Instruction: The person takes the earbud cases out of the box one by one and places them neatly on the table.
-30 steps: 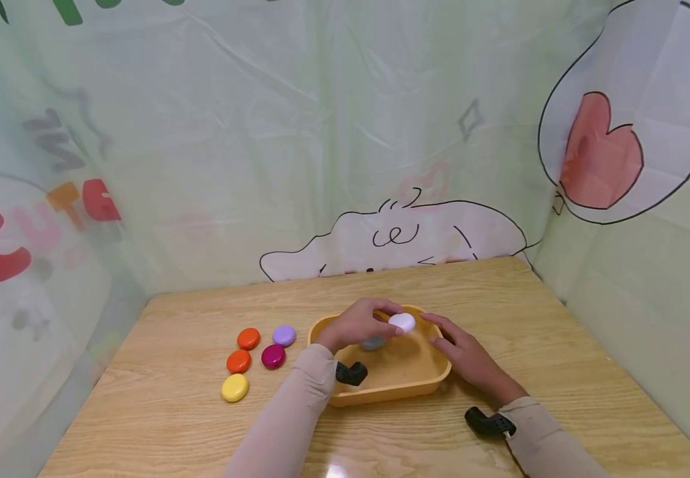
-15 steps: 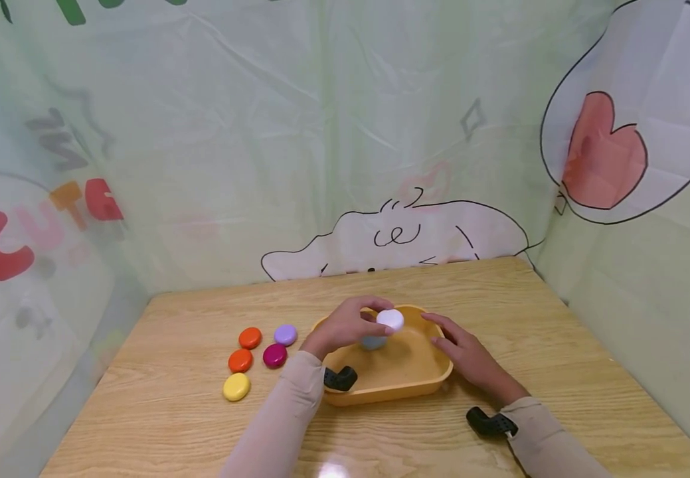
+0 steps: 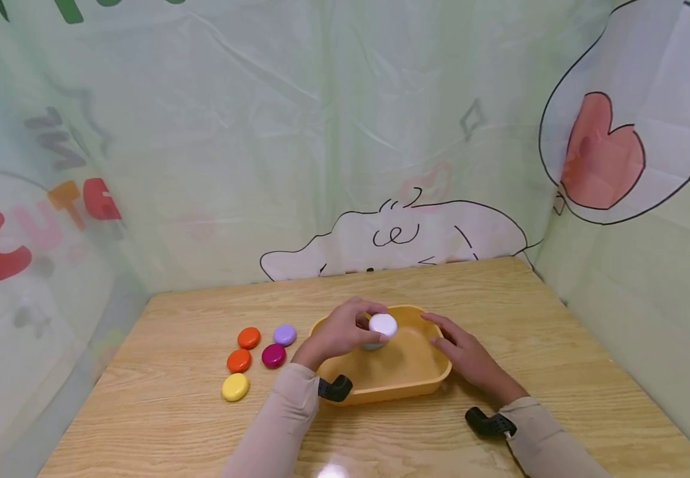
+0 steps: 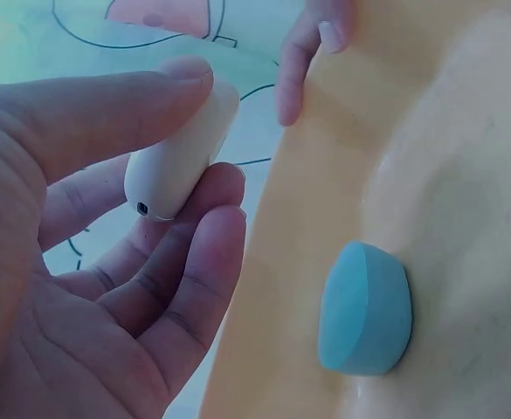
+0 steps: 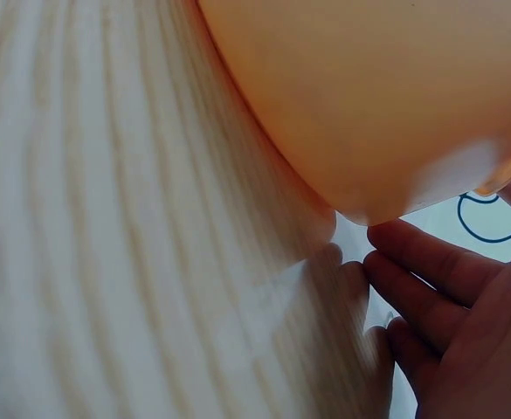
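My left hand [image 3: 340, 332] pinches a glossy white disc [image 3: 383, 324] between thumb and fingers, over the left part of a yellow-orange tray [image 3: 401, 393]. In the left wrist view this white disc [image 4: 178, 161] is tilted on edge and has a small dark hole in its side. Below it, a light-blue disc [image 4: 364, 310] lies inside the tray, mostly covered by the hand in the head view. At the tray's right end is my right hand [image 3: 469, 352], fingers extended. The right wrist view has its fingertips [image 5: 386, 236] against the tray's outer wall [image 5: 369, 113].
Left of the tray on the wooden table [image 3: 159, 411] lie two orange discs [image 3: 249, 338], a yellow disc [image 3: 235, 387], a lilac disc [image 3: 284, 334] and a magenta disc [image 3: 273, 356]. A printed curtain [image 3: 231, 166] hangs behind the table.
My left hand has moved left with the white disc, from the tray's middle to above the light-blue disc. My right hand has stayed at the tray's right end.
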The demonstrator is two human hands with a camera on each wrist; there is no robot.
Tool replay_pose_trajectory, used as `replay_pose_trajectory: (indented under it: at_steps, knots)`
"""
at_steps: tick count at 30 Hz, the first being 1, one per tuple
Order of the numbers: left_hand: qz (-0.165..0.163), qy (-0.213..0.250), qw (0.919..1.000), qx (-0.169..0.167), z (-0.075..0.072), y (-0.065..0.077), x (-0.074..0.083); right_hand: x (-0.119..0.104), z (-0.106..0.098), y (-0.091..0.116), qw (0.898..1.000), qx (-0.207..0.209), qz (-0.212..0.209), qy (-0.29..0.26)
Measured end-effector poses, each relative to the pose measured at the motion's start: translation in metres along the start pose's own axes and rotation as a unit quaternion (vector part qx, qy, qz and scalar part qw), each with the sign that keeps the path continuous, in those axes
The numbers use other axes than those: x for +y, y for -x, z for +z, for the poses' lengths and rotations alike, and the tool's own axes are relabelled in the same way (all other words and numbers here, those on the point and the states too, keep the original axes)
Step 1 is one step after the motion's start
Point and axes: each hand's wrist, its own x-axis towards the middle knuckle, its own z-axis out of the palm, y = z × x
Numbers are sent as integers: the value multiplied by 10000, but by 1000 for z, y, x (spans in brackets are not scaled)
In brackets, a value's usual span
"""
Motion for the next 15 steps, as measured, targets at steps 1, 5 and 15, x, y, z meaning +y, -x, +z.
replay_pose_trajectory:
  at_steps: [1,5,15]
  knots:
    - [25,0,10000,42,-1,2,-1,0,0,0,10000,-4,2,6]
    - [80,-45,9998,179,-4,10,-4,0,1,-1,10000,-19,6,10]
    - [83,25,9987,498,-10,30,-11,2,0,-1,9999,-36,-102,13]
